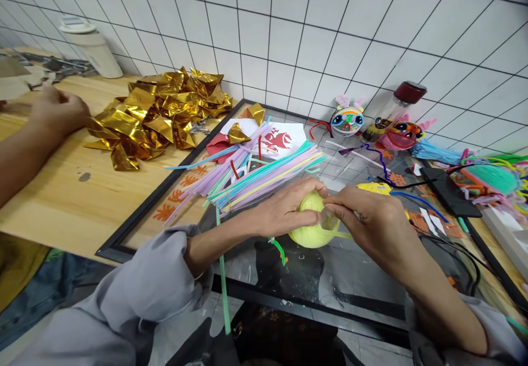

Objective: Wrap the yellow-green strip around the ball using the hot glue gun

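- Steadily, the left hand [284, 209] grasps a yellow ball [307, 239], thumb across its front.
- The right hand [373, 212] touches the ball's right side, fingertips drawn together; whether they pinch something cannot be told.
- The ball therefore sits between both hands, above the table [41, 212], a pale yellow strip [339, 234] reaching from it beneath the right hand.
- Beyond the left hand lies a bundle of pastel sticks [264, 176].
- Just beyond the right hand is a yellow tool [373, 188]; farther right, a black phone [451, 191].
- Well left of the left hand, a co-worker's hand [61, 110] is beside gold foil pieces [152, 116].
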A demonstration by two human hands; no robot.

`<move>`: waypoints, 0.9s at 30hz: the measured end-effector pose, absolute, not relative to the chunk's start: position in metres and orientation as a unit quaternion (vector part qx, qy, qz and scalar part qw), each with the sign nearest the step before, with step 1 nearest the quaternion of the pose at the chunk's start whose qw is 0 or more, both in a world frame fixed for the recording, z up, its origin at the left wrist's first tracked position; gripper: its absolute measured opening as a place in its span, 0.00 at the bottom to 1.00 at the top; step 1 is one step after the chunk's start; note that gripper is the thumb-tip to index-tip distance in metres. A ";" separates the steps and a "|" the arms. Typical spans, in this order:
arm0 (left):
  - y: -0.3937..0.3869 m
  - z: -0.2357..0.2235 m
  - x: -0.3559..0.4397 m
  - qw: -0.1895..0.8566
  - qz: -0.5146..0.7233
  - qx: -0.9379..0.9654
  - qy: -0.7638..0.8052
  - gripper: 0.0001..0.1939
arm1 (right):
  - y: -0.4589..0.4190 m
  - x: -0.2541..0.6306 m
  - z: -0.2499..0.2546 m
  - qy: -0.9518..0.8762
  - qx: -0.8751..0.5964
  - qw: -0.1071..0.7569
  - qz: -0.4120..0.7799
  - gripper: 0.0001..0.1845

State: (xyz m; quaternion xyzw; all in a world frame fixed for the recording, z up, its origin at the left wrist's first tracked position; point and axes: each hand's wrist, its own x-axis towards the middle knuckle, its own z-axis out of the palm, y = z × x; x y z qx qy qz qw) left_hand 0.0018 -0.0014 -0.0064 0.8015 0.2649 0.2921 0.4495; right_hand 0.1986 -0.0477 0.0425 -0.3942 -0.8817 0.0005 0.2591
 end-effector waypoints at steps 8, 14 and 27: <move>-0.001 -0.006 -0.001 0.475 0.287 0.789 0.262 0.14 | -0.058 0.211 0.026 -0.830 -0.450 0.323 0.064 0.11; -0.001 -0.004 -0.002 0.480 0.281 0.787 0.265 0.12 | -0.058 0.209 0.014 -0.822 -0.432 0.367 0.059 0.09; 0.002 -0.004 -0.004 0.500 0.273 0.777 0.268 0.08 | -0.056 0.208 0.004 -0.822 -0.422 0.381 0.033 0.16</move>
